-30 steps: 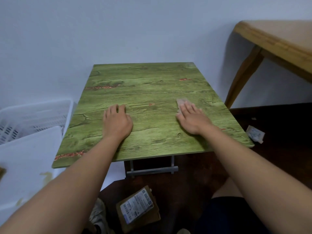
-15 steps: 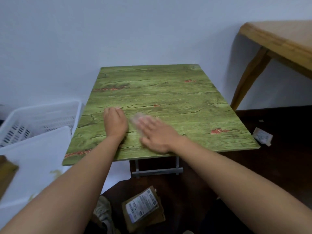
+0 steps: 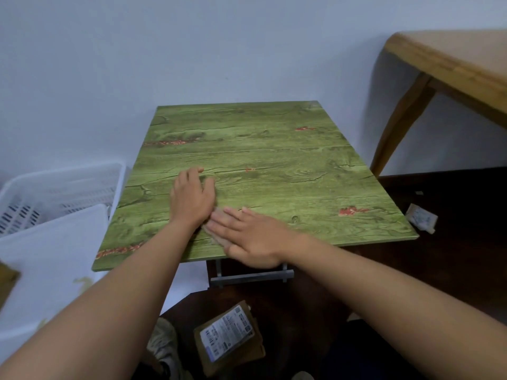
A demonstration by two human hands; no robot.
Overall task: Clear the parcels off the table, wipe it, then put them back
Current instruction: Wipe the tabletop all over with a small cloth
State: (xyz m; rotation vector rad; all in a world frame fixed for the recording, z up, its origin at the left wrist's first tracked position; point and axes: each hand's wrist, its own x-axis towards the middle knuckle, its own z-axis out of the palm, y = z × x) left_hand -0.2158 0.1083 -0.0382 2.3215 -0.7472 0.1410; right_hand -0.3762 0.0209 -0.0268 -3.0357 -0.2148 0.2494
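Nearest the camera, on the dark floor (image 3: 452,270), a brown parcel (image 3: 229,337) with a white printed label is seen lying flat, just beside a light shoe (image 3: 164,344). Further right on the floor, near the worktop's right corner, a small pale parcel (image 3: 421,217) is lying well apart from the first.

Just beyond, the grey metal frame (image 3: 251,277) under the worktop is glimpsed below the near edge. The green wood-grain worktop (image 3: 274,149) is marked by red-orange patches and dark crack lines, and no parcel is carried on it.

At the near edge, the right hand (image 3: 248,237) is laid flat with straight fingers, and a thin, pale wipe (image 3: 212,233) is pressed beneath them against the surface. It is blurred and mostly covered, so its material cannot be told. The left hand (image 3: 192,197) is rested palm-down just behind, fingers relaxed, nothing gripped, almost touching the right fingertips.

To the left, a white board (image 3: 49,259) and a white slotted basket (image 3: 60,193) are seen beside the worktop. To the right, a pale wooden table (image 3: 450,61) with a slanted leg is set higher up. Farthest back, a plain bluish-white wall (image 3: 192,50) is met by the worktop's far edge.
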